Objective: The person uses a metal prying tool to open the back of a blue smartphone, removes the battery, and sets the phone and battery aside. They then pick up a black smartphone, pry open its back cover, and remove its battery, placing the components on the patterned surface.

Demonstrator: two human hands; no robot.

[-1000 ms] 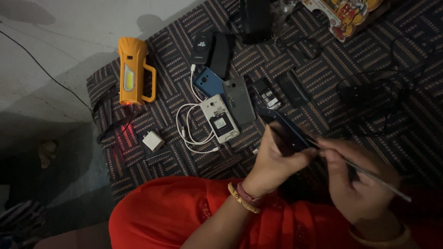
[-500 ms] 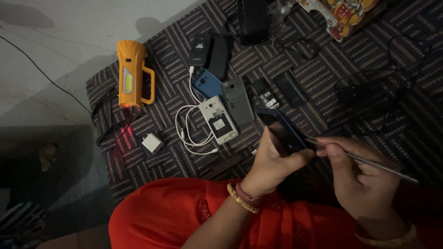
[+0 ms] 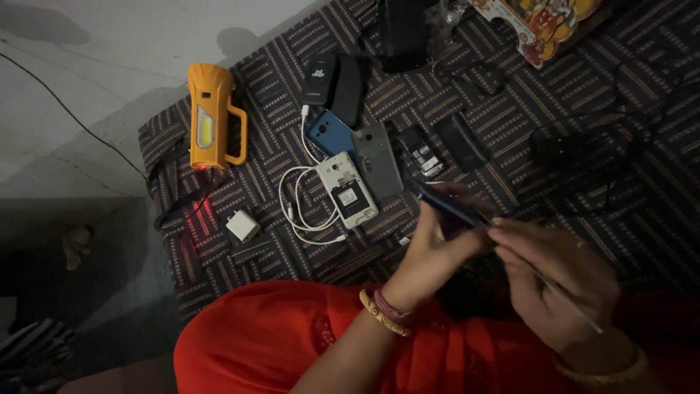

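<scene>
1. Nearest to us, red cloth (image 3: 292, 343) covers the lap, and two forearms with bangles rise out of it.
2. Our left hand (image 3: 430, 252) is closed round a dark phone (image 3: 446, 206), fingers wrapped at its lower edge, holding it tilted above the mat rather than resting on it.
3. Our right hand (image 3: 554, 281) is pinched on a thin metal tool (image 3: 565, 295) — its tip meets the phone's near end, and its shaft runs back past the wrist (blur hides exactly where the tip touches).
4. Just beyond the hands, on the striped woven mat (image 3: 240, 277), lies an opened white phone (image 3: 347, 191) with its insides showing, ringed by a looped white cable (image 3: 295, 211).
5. To the left of that, a small white charger plug (image 3: 243, 225) sits apart from the cable.
6. Touching the white phone's far side are a grey phone back (image 3: 378, 160) and a blue phone (image 3: 332, 133), side by side.
7. Right of these — a small dark circuit piece (image 3: 421, 152) and a black battery-like slab (image 3: 461, 141).
8. Farther left, an orange torch (image 3: 210, 115) lies at the mat's edge, beside the pale floor (image 3: 95, 73).
9. Farthest off, two black phones (image 3: 334, 82) and a colourful printed box (image 3: 543, 22).
</scene>
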